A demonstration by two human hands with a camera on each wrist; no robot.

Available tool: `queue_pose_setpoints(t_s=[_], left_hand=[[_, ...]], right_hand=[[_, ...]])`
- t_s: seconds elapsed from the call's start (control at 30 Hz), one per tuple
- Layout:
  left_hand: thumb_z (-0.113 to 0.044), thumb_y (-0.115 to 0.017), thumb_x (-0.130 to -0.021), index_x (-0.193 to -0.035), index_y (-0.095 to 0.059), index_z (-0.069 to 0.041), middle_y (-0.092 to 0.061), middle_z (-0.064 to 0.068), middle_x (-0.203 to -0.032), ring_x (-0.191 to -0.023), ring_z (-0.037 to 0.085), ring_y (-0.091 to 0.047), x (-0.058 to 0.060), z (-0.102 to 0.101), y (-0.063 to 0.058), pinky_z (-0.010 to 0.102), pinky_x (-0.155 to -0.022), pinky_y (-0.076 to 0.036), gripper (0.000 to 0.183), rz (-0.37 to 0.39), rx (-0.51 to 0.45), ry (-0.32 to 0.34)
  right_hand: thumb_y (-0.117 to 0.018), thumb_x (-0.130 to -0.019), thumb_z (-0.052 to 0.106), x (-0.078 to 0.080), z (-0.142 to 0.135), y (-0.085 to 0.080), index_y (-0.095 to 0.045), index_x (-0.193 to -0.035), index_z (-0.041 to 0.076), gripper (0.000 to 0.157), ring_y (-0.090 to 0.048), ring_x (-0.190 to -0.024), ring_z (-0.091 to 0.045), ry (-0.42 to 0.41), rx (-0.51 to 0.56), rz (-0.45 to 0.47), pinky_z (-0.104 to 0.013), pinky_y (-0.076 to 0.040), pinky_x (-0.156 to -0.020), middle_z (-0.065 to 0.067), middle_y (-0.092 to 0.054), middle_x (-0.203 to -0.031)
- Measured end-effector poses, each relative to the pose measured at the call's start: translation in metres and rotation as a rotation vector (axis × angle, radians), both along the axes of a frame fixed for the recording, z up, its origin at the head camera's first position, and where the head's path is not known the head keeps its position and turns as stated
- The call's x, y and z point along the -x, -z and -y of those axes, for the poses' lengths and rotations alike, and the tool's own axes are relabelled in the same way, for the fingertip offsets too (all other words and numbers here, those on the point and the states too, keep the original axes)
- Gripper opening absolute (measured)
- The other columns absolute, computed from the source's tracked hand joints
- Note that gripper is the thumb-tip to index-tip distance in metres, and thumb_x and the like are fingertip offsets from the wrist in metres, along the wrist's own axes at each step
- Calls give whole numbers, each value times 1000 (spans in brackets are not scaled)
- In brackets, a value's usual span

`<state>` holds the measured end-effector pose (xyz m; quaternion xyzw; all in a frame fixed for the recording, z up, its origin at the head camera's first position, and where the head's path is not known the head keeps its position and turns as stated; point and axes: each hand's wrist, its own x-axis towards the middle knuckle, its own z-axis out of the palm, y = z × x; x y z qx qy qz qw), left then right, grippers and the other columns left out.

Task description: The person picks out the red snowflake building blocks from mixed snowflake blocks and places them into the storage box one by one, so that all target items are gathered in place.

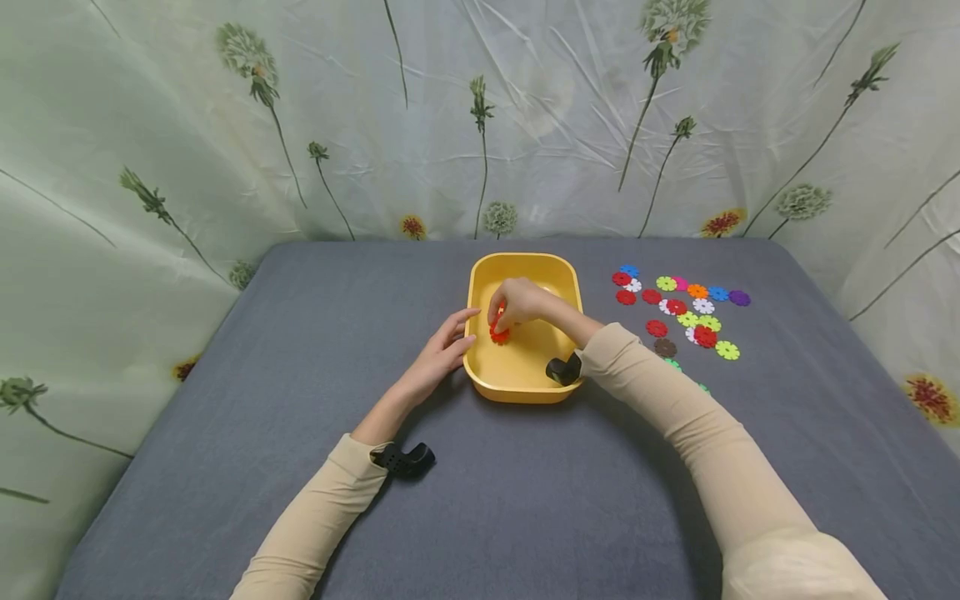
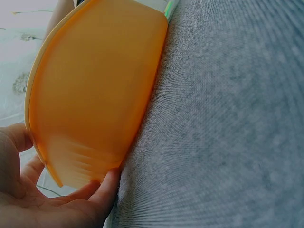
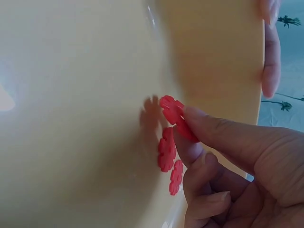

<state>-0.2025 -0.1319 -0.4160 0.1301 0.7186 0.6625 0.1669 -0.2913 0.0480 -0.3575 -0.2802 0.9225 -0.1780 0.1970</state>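
Observation:
A yellow plastic bin (image 1: 517, 383) stands on the table. Inside it, my right hand (image 1: 521, 302) pinches a red snowflake building disc (image 3: 172, 110) between thumb and forefinger, just off the bin's surface. Beneath the fingertips, two more red discs (image 3: 166, 151) lie in the bin, seen in the right wrist view. At the bin's left side is my left hand (image 1: 442, 354). Its thumb meets the rim, and its lightly bent fingers rest along the outer wall (image 2: 95, 95) in the left wrist view.
Loose notched discs (image 1: 676, 307) in red, white, green, blue, orange and purple are scattered right of the bin, some partly behind the right sleeve. The grey-covered table (image 1: 337, 300) ends at a flower-printed curtain (image 1: 420, 100). Each wrist carries a black camera mount (image 1: 405, 460).

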Motion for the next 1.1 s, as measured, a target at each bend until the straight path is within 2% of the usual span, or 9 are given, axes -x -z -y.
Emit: queue_pose_setpoints(t_s=[0.27,0.57,0.9,1.1], left_hand=[[-19,-42,-100,-145,-27,-20,-36,19,-142,-124,33,-47,-1,-1,0,32,-94,-49,48,3,9,-6],[-19,-42,-100,-145,-28,-21,-36,17,-143,-125,31,-47,-1,-1,1,33,-96,-48,47,7,13,-10],[-22,-43,-100,-145,-27,-19,-34,20,-143,-124,34,-47,0,0,0,42,-100,-45,49,-2,6,-1],[-22,-43,-100,-146,-27,-19,-34,20,-143,-123,34,-47,1,0,1,39,-99,-46,49,-9,19,0]], right_hand=[[-74,-76,10,-2,3,5,-72,-85,7,9,-47,-55,-5,-20,-13,10,-15,-38,-53,0,-65,-74],[-75,-75,11,-4,3,5,-73,-83,7,9,-47,-67,-11,-44,-45,-39,-17,-36,-59,-2,-67,-77],[-75,-76,16,-4,6,0,-73,-83,13,8,-48,-74,-13,12,-132,-45,-20,-36,-61,-1,-68,-88],[-75,-76,19,-5,8,-1,-73,-85,16,9,-50,-80,-15,48,-173,-43,-23,-38,-61,-1,-68,-93]])
